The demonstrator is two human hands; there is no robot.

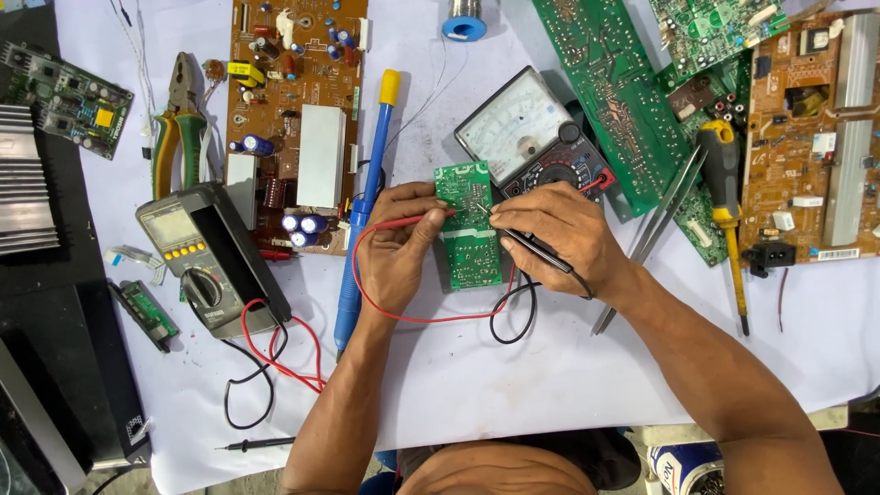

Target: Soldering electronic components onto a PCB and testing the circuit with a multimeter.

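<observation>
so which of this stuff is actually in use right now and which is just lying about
In use:
left hand holding red probe
right hand holding black probe
small green board under both tips
analog meter, its leads run to the probes

Lying about:
digital meter
pliers
blue soldering iron
brown board
yellow-handled screwdriver
tweezers
solder spool
</observation>
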